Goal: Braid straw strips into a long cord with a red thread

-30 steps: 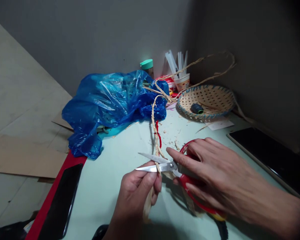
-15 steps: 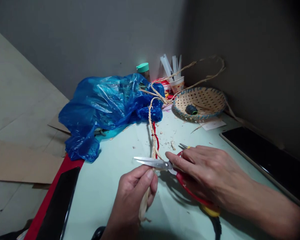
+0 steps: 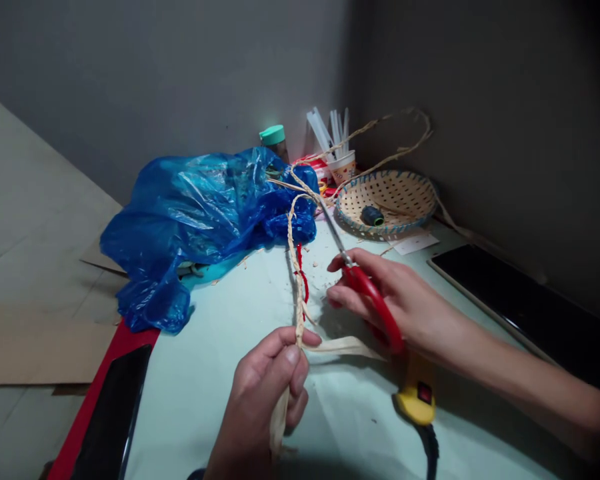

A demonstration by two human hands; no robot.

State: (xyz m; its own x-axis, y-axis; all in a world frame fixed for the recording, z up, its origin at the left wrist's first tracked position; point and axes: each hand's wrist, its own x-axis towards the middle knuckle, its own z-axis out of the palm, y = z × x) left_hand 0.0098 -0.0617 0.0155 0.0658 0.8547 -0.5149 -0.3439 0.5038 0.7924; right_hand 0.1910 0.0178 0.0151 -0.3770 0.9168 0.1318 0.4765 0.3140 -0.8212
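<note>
Between thumb and fingers, my left hand (image 3: 273,383) pinches the near end of a pale braided cord (image 3: 299,300). Loose flat strands spread from the pinch: one strip (image 3: 347,347) stretches right, another hangs below the hand. The braid runs away over the table toward the blue bag. My right hand (image 3: 380,293) holds red-handled scissors (image 3: 375,307), blades pointing up and away, apart from the braid. A red cord (image 3: 305,283) lies beside the braid. Below my right hand is a yellow-and-black tool (image 3: 417,403), partly hidden by the wrist.
A blue plastic bag (image 3: 205,207) fills the back left. Behind stand a green-capped jar (image 3: 274,140) and a paper cup (image 3: 343,167) of straws. A woven basket (image 3: 420,200) holds a dark thread spool (image 3: 372,215). Dark flat panels lie at the right (image 3: 500,307) and left (image 3: 113,413).
My right hand has drawn the scissors away from the braid by my left hand, turning the blades upward. A strip now stretches right from the pinch. The view has shifted slightly.
</note>
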